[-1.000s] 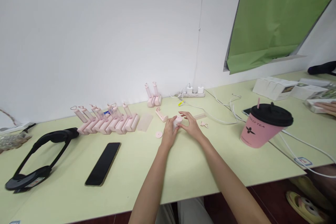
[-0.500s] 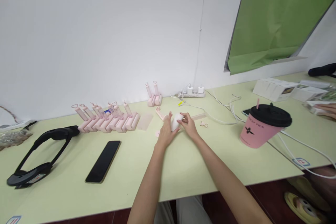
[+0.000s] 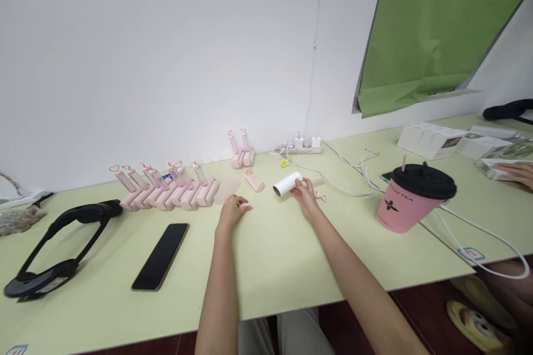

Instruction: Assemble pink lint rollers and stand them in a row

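My right hand (image 3: 305, 197) is closed around one end of a white paper roll (image 3: 286, 184), probably a lint roller refill. The roll lies tilted, its brown hollow core facing left. To its left, the fingers of my left hand (image 3: 233, 212) pinch a small pale pink disc (image 3: 244, 205) at the table surface. Between and behind the hands rests a pink curved roller frame (image 3: 253, 181). Beside my right hand are a pink heart-ended piece (image 3: 320, 196) and a pink strip (image 3: 318, 182), partly hidden.
Several pink rollers with upright handles (image 3: 189, 194) line the left, with two more (image 3: 242, 157) by the wall. A phone (image 3: 160, 257), black headset (image 3: 62, 244), pink cup (image 3: 410, 199), power strip (image 3: 306, 148) and white cables surround the hands. Another person's hand (image 3: 516, 171) is far right.
My left hand has let go of the white roll and moved left to the pale pink disc. The roll has turned onto its side in my right hand, showing its open core.
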A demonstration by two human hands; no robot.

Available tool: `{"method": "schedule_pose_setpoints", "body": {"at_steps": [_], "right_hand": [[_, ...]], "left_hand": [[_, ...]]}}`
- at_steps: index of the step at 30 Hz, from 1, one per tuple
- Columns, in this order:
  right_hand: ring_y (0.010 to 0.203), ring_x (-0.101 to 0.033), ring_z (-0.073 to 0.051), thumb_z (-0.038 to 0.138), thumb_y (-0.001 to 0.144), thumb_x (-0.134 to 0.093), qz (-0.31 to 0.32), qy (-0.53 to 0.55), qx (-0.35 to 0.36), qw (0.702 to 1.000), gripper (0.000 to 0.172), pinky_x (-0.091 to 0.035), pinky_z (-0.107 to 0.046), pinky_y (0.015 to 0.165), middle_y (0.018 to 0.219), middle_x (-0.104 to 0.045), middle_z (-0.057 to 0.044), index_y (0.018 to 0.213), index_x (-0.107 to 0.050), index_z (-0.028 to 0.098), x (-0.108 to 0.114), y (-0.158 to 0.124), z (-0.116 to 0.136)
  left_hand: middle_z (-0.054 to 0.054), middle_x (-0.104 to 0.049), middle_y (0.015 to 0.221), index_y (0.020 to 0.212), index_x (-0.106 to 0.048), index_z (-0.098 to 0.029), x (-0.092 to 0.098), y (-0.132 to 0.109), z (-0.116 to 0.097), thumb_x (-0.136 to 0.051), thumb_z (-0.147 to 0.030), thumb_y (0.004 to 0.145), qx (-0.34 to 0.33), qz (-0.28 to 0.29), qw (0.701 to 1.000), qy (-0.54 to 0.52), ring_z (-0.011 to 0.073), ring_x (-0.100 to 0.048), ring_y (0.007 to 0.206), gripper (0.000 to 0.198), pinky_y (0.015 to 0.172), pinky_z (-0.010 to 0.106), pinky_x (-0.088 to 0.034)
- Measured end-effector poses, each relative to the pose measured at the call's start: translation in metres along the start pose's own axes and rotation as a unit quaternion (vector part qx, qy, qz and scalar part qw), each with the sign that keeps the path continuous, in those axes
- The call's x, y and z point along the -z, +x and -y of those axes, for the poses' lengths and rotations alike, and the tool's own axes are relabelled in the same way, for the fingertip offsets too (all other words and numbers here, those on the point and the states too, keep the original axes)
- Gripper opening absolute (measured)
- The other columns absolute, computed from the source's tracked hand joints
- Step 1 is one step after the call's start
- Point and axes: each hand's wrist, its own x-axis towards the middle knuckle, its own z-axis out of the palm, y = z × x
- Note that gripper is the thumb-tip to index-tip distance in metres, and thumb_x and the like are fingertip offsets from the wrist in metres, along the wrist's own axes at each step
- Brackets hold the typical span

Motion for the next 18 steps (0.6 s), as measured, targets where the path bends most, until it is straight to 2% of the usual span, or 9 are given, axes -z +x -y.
{"method": "schedule_pose_setpoints", "body": {"at_steps": [4, 8, 12, 15, 18], "right_hand": [[0.065, -0.063, -0.011, 0.035, 0.057, -0.073, -0.008, 0.031, -0.016, 0.999, 0.043, -0.053, -0.027, 0.07, 0.073, -0.063, 0.006, 0.084, -0.041, 0.024, -0.001, -0.001, 0.0], [0.065, -0.063, -0.01, 0.032, 0.06, -0.072, -0.026, 0.059, -0.031, 0.997, 0.04, -0.053, -0.026, 0.067, 0.073, -0.063, 0.005, 0.085, -0.042, 0.025, -0.002, -0.001, 0.0], [0.069, -0.063, -0.011, 0.029, 0.067, -0.067, -0.038, 0.101, -0.047, 0.993, 0.03, -0.053, -0.026, 0.068, 0.074, -0.062, 0.005, 0.083, -0.043, 0.024, 0.0, -0.001, 0.001], [0.072, -0.063, -0.011, 0.028, 0.072, -0.063, -0.038, 0.129, -0.064, 0.989, 0.022, -0.053, -0.028, 0.072, 0.074, -0.062, 0.004, 0.08, -0.043, 0.024, 0.002, 0.0, 0.002], [0.075, -0.063, -0.012, 0.028, 0.076, -0.059, -0.043, 0.145, -0.078, 0.985, 0.016, -0.052, -0.029, 0.075, 0.077, -0.063, 0.002, 0.079, -0.044, 0.023, 0.004, 0.002, 0.001]], "left_hand": [[0.005, -0.056, 0.085, 0.084, -0.066, -0.017, -0.003, -0.001, -0.011, -0.062, -0.04, 0.068, 0.023, -0.019, 1.0, -0.008, 0.0145, -0.054, 0.074, 0.028, 0.071, 0.029, -0.044], [0.006, -0.053, 0.091, 0.093, -0.064, -0.017, -0.006, -0.002, -0.013, -0.07, -0.041, 0.059, 0.004, -0.007, 1.0, -0.029, 0.0168, -0.053, 0.083, 0.042, 0.077, 0.03, -0.043], [0.005, -0.053, 0.084, 0.083, -0.065, -0.017, -0.008, 0.0, -0.011, -0.072, -0.033, 0.058, 0.005, -0.007, 0.999, -0.051, 0.0163, -0.052, 0.08, 0.031, 0.077, 0.032, -0.043], [0.006, -0.055, 0.084, 0.082, -0.065, -0.016, -0.011, 0.004, -0.018, -0.072, -0.035, 0.057, 0.033, -0.046, 0.991, -0.125, 0.0156, -0.052, 0.076, 0.032, 0.073, 0.032, -0.044], [0.007, -0.057, 0.093, 0.091, -0.062, -0.017, -0.017, 0.009, -0.042, -0.066, -0.037, 0.063, 0.022, -0.116, 0.96, -0.253, 0.014, -0.054, 0.079, 0.035, 0.073, 0.029, -0.044]]}}
